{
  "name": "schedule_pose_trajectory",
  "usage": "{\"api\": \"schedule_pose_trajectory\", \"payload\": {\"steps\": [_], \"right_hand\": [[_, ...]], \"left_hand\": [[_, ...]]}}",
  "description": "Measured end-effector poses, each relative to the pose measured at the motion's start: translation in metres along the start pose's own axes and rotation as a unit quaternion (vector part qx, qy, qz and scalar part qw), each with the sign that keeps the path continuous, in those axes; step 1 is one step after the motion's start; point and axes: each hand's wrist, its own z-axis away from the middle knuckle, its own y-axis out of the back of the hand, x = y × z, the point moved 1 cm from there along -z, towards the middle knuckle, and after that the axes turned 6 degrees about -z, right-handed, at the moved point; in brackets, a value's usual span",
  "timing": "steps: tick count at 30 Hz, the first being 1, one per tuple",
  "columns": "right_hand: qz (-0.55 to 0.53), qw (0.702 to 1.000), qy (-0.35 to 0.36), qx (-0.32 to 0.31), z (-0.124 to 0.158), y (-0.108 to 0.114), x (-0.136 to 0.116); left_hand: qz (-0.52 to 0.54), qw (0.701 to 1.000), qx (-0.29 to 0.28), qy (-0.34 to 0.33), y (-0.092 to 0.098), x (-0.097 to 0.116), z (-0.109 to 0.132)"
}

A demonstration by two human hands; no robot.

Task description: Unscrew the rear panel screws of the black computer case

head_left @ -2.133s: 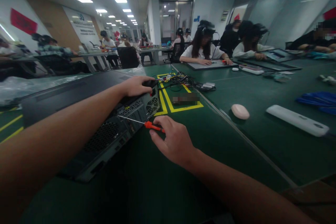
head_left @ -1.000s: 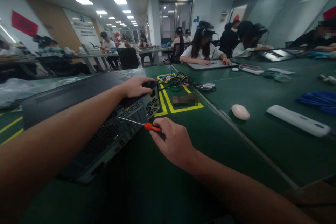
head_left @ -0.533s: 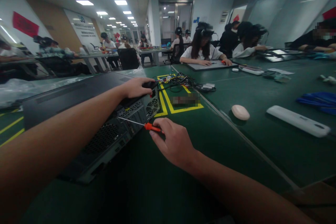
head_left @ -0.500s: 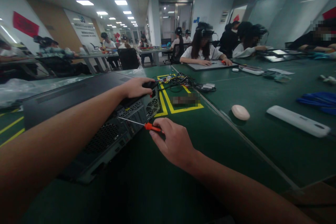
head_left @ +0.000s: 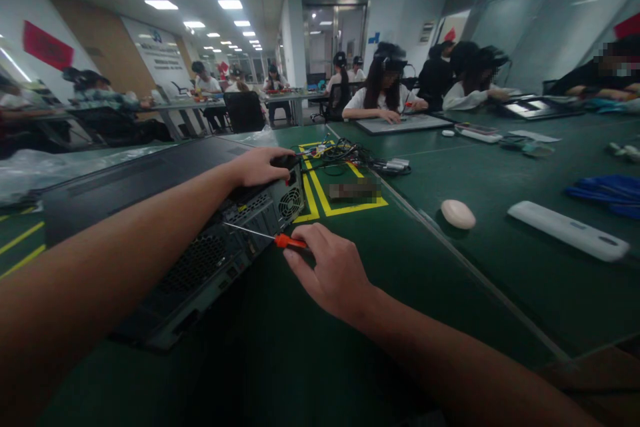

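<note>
Presently, in the head view, the right hand (head_left: 333,267) pinches an orange-handled screwdriver (head_left: 287,241), its shaft directed at the rear panel (head_left: 235,255) of the computer case (head_left: 150,170); tip contact unconfirmed. The left hand (head_left: 256,165) rests on the case's upper rear edge; whether it clasps cannot be told. The case lies on the green table (head_left: 410,293), near bundled cables (head_left: 345,152).
</note>
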Motion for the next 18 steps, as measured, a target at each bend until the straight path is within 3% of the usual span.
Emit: {"api": "schedule_pose_trajectory", "payload": {"steps": [8,18], "right_hand": [[0.000,1.000,-0.001,0.012,-0.0004,0.0022,-0.0006],[-0.035,0.999,-0.002,-0.019,-0.0009,0.0003,-0.0012]], "left_hand": [[0.006,1.000,-0.005,0.000,0.0014,0.0020,0.0011],[-0.001,1.000,-0.003,0.003,0.0004,0.0016,0.0007]]}}
